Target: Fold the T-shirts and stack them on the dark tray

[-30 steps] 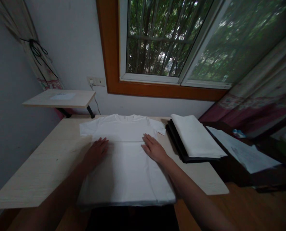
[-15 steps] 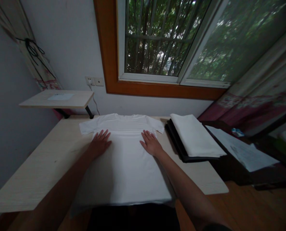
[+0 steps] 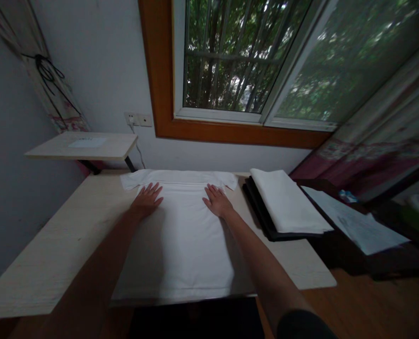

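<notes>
A white T-shirt (image 3: 186,245) lies spread on the pale wooden table, its sleeves toward the wall and its hem at the front edge. Near the left sleeve, my left hand (image 3: 147,201) rests flat on the cloth with fingers spread. My right hand (image 3: 217,201) presses flat on the opposite side, close to the right sleeve, fingers extended. Several creases run across the chest between the two hands. The shirt's collar end sits at the table's far edge, and its neckline is hard to make out.
Right of the shirt is a stack of folded cloth, white (image 3: 287,200) on top of black (image 3: 262,212). A small raised shelf (image 3: 114,147) stands at the back left. Beyond the table's right side, a dark surface holds a paper sheet (image 3: 354,221). The wall and window (image 3: 230,113) are behind.
Both hands have slid a little away from me, pushing the shirt toward the wall. Its hem has drawn up toward the table edge, and the collar end has bunched or slipped back.
</notes>
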`<move>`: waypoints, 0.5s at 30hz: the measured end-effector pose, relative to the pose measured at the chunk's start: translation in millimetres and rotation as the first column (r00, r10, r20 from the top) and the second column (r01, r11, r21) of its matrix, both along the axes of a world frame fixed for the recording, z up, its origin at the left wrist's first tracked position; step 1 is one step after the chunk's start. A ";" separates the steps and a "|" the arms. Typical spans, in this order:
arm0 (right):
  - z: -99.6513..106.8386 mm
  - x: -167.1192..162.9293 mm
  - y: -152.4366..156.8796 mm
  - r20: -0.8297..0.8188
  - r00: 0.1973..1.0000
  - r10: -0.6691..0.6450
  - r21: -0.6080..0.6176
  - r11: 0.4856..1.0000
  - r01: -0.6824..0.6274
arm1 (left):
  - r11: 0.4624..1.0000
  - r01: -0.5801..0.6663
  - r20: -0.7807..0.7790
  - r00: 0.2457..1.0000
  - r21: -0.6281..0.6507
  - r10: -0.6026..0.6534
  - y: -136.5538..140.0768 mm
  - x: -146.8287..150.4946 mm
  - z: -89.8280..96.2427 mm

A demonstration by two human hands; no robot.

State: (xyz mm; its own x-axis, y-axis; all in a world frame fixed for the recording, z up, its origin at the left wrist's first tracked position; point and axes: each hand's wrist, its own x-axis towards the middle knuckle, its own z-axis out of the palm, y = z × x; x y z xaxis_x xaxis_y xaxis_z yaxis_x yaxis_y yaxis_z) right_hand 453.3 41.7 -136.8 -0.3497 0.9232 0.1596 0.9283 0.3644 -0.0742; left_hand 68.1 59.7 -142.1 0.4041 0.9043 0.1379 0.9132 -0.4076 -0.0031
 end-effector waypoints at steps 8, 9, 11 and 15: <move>3.2 6.1 -13.8 -0.070 0.997 -0.025 0.040 0.999 0.028 | 0.996 0.031 0.073 0.997 0.086 -0.038 -23.4 -9.0 2.4; 3.2 8.5 -19.4 -0.075 0.997 -0.036 0.048 0.998 0.040 | 0.995 0.037 0.083 0.996 0.090 -0.044 -29.0 -12.0 2.7; 2.4 14.9 -33.9 -0.074 0.996 -0.052 0.059 0.997 0.056 | 0.994 0.053 0.097 0.993 0.095 -0.063 -42.5 -18.8 3.2; -1.5 32.5 -73.5 -0.055 0.998 -0.044 0.063 0.997 0.048 | 0.993 0.078 0.094 0.992 0.084 -0.085 -78.4 -33.2 0.3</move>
State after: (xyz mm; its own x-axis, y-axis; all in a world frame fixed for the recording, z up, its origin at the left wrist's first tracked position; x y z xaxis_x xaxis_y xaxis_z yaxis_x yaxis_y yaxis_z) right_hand 485.8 -31.8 -138.3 -0.2965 0.9254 0.2361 0.9395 0.3270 -0.1018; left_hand 35.0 -18.7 -141.8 0.4569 0.8534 0.2509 0.8745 -0.4826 0.0489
